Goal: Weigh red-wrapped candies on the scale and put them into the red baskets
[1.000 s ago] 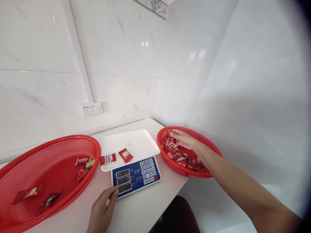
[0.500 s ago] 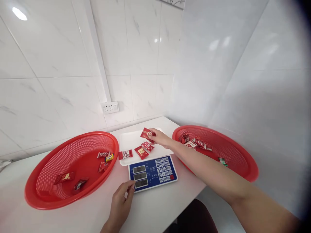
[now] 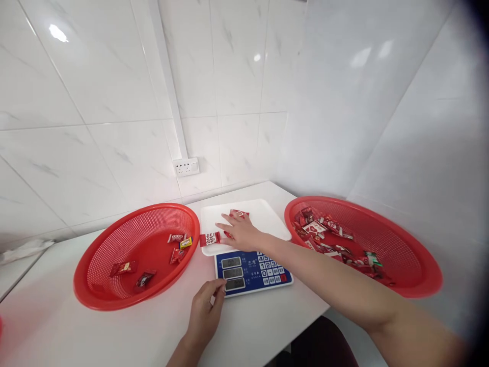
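White tray [image 3: 267, 216] — packet [image 3: 210, 238] lying left-right.

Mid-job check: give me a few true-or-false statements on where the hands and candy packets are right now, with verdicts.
1. The right hand lies flat on the white tray. True.
2. The left hand is inside the left basket. False: its fingers touch the front left corner of the scale.
3. The right basket holds more packets than the left basket. True.
4. The white tray has no packets on it. False: a red packet lies at its left edge and a second packet lies beyond the right hand.
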A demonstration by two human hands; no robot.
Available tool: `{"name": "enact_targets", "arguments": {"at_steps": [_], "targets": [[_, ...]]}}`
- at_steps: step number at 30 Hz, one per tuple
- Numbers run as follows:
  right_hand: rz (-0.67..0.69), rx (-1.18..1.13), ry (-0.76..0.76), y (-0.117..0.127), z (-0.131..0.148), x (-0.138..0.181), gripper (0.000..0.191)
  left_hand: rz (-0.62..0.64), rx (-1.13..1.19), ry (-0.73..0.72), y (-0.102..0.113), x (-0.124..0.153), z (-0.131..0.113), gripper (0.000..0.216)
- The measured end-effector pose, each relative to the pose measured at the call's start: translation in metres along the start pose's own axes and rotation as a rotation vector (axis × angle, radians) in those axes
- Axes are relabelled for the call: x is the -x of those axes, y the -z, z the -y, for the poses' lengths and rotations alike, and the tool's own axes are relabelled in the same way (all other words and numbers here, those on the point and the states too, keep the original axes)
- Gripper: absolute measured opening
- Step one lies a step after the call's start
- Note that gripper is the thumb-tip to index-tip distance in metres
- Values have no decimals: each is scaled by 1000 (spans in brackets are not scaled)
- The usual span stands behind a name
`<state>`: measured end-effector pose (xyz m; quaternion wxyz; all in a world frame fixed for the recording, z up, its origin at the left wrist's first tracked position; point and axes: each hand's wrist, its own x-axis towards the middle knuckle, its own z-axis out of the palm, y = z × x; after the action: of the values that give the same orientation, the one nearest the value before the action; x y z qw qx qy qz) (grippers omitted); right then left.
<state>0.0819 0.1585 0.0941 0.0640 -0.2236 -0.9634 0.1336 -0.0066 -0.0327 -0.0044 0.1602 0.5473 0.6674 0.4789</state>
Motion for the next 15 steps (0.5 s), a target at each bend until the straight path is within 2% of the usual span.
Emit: {"name": "enact_targets", "arguments": {"at_steps": [4, 6, 11, 15], "targets": [[47, 25, 163, -10, 9, 5, 53, -35, 139, 108, 3, -3, -5, 29], [83, 16, 151, -10, 8, 7, 55, -103, 308, 202, 10, -7, -7, 36], [122, -13, 49, -2, 0, 15, 57, -360, 897, 411, 35, -19, -5, 43], [17, -96, 45, 12, -18, 26, 56, -462, 1087, 471, 47, -22, 0, 38]]}}
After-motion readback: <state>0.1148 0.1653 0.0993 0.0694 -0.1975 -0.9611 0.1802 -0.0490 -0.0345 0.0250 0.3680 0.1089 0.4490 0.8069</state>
